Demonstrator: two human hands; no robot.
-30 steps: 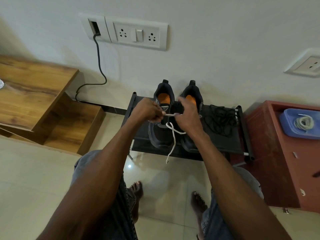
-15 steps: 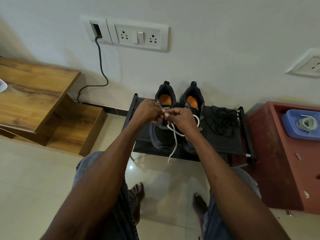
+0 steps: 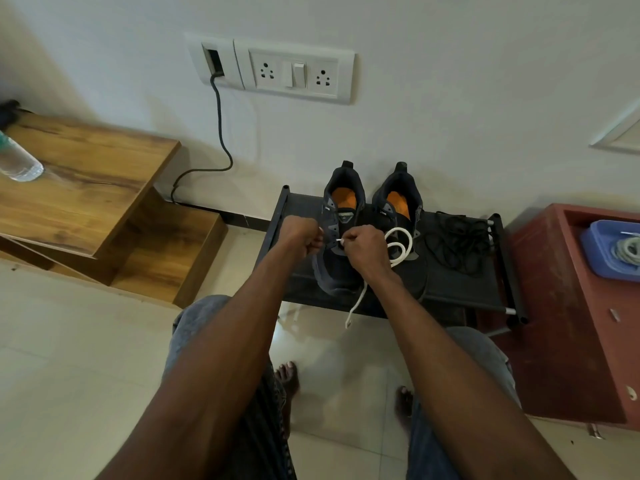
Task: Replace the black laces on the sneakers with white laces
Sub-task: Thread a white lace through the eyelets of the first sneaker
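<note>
Two dark sneakers with orange insoles stand side by side on a black rack point(image 3: 464, 289): the left sneaker point(image 3: 337, 216) and the right sneaker point(image 3: 401, 202). My right hand point(image 3: 367, 249) pinches the tip of a white lace point(image 3: 401, 244) over the left sneaker's eyelets; the lace loops behind the hand and one end dangles off the rack's front. My left hand point(image 3: 301, 237) is curled at the left side of that sneaker and seems to pinch its eyelet edge. A pile of black laces point(image 3: 457, 242) lies on the rack to the right of the shoes.
A red cabinet point(image 3: 568, 306) at the right carries a blue tray point(image 3: 599, 251) with a coiled pale lace point(image 3: 628, 249). A wooden stepped shelf point(image 3: 86, 188) with a plastic bottle point(image 3: 17, 161) stands at the left. A cable point(image 3: 221, 133) hangs from the wall socket. My bare feet rest on the tiles.
My hands have moved slightly apart over the left sneaker. The white lace has been drawn to the right and now loops beside my right hand. The camera has tilted a little.
</note>
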